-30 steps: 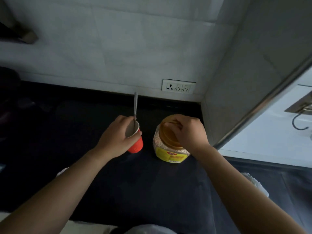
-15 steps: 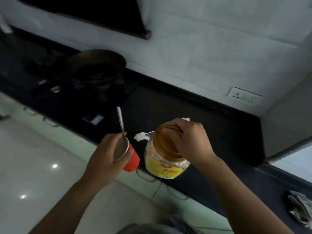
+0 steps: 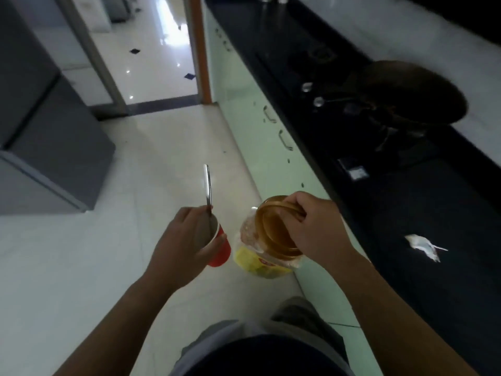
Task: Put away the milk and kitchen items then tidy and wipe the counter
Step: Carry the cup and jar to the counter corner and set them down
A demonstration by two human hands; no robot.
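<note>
My left hand (image 3: 180,245) grips a red cup (image 3: 220,253) from its side, held in the air over the floor. A metal spoon (image 3: 208,191) stands in the cup with its handle pointing up. My right hand (image 3: 315,230) holds a clear plastic jar (image 3: 260,263) with a yellow label by its amber lid (image 3: 273,232), just right of the cup and beside the counter's front edge. The dark counter (image 3: 447,213) runs along the right side.
A dark pan (image 3: 412,90) sits on the stove (image 3: 339,85) on the counter. A crumpled white wrapper (image 3: 424,246) lies on the counter at right. Pale green cabinet fronts (image 3: 260,131) line the counter's side. A grey fridge (image 3: 46,126) stands at left, a doorway (image 3: 151,50) ahead.
Both hands lifted the cup and jar off the counter corner. The view has swung left, from the wall socket to the stove and then down the kitchen floor.
</note>
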